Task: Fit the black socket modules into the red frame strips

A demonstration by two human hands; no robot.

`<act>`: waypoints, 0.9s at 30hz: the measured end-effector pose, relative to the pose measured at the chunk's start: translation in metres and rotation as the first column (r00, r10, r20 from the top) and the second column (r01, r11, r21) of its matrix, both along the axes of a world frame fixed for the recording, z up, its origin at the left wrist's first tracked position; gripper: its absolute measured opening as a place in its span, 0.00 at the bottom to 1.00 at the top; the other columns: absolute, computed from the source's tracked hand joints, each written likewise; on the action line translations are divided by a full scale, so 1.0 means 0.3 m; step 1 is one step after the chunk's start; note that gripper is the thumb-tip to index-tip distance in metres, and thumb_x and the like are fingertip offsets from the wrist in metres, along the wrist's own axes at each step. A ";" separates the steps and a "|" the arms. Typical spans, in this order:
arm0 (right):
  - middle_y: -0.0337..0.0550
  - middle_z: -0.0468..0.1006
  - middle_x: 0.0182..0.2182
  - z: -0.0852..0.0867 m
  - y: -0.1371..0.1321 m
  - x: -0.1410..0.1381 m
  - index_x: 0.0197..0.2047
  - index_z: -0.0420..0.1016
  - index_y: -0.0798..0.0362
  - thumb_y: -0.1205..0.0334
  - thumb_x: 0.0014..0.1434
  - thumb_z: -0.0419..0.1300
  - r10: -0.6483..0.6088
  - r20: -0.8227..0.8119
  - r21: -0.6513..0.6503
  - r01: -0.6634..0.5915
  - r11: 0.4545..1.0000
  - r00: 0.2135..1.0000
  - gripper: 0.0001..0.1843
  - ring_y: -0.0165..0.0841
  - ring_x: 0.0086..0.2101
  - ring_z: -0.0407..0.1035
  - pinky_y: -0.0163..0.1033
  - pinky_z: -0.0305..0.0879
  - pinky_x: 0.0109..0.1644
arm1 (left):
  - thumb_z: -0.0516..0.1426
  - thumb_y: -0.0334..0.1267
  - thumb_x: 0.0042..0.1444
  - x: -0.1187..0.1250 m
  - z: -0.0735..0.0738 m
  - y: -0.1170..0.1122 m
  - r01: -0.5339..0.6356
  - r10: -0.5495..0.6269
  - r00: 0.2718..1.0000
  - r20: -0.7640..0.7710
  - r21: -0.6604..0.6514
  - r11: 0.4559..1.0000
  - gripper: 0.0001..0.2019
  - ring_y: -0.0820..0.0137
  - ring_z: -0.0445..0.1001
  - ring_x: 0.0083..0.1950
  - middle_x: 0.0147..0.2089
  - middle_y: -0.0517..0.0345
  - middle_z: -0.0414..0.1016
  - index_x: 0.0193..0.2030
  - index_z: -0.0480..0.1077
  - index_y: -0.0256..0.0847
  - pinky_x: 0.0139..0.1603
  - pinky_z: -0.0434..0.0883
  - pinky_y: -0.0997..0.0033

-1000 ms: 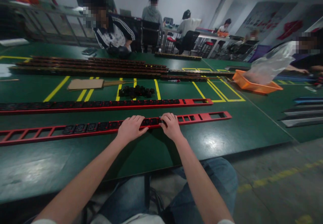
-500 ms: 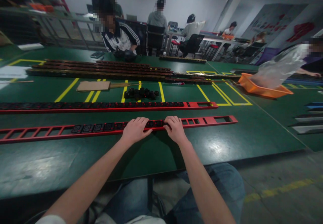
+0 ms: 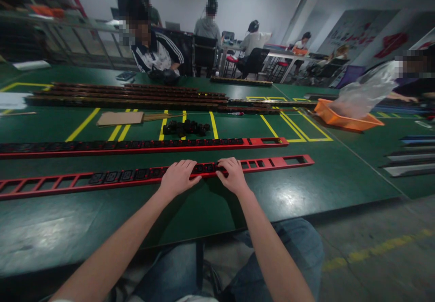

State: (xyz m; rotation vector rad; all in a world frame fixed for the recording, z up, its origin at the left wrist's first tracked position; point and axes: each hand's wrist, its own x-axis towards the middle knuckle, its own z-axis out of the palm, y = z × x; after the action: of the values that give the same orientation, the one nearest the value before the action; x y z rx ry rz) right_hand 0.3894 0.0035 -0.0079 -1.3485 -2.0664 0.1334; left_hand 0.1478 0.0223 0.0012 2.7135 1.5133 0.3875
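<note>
A long red rail (image 3: 278, 162) with a row of rectangular openings lies across the green table before me. Black socket modules (image 3: 127, 175) fill its middle stretch, while openings toward both ends are bare. My left hand (image 3: 178, 177) is wrapped over the rail, fingers on the far side and thumb along the near edge. Just to its right, my right hand (image 3: 233, 175) pinches a small black socket module (image 3: 219, 167) at the rail; the fingers hide most of it. Behind lies a second red rail (image 3: 254, 142), largely filled with black modules.
Beyond the rails is a pile of loose black modules (image 3: 186, 129) beside a cardboard piece (image 3: 120, 119). Long dark rails (image 3: 136, 98) are stacked farther back. An orange bin (image 3: 346, 119) with a plastic bag stands at right. A person (image 3: 154, 55) sits across the table.
The view has shifted slightly, so the scene sits a little farther left. Both hands stay at nearly the same place on the near rail, with only small finger movement.
</note>
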 end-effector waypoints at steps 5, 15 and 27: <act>0.46 0.79 0.47 -0.006 0.005 0.003 0.44 0.73 0.49 0.65 0.59 0.63 -0.001 -0.037 0.007 0.002 1.000 0.999 0.09 0.43 0.49 0.68 0.51 0.62 0.52 | 0.53 0.53 0.63 0.003 -0.012 0.000 -0.001 0.001 1.000 -0.003 0.011 1.000 0.24 0.55 0.72 0.56 0.56 0.45 0.75 0.59 0.67 0.40 0.52 0.68 0.55; 0.46 0.79 0.42 -0.023 0.010 0.023 0.42 0.75 0.50 0.65 0.62 0.56 -0.070 -0.124 0.123 0.085 0.989 0.990 0.07 0.42 0.46 0.68 0.50 0.65 0.51 | 0.49 0.55 0.66 0.027 0.006 -0.001 -0.030 0.031 0.999 -0.010 0.041 0.999 0.24 0.54 0.73 0.52 0.51 0.45 0.75 0.56 0.70 0.38 0.52 0.67 0.54; 0.42 0.80 0.40 -0.033 0.015 0.019 0.34 0.73 0.49 0.68 0.61 0.58 -0.127 -0.067 0.107 0.133 0.985 0.990 0.04 0.39 0.44 0.68 0.47 0.60 0.49 | 0.53 0.45 0.66 0.233 0.010 0.027 0.070 -0.070 0.995 0.074 -0.005 0.998 0.12 0.62 0.74 0.49 0.48 0.54 0.76 0.51 0.70 0.44 0.46 0.68 0.62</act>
State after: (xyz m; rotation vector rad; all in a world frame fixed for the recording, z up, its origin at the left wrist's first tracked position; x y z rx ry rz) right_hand 0.3951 0.0079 -0.0180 -1.3891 -1.9015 0.0014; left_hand 0.2177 0.0305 0.0041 2.7050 1.3945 0.4733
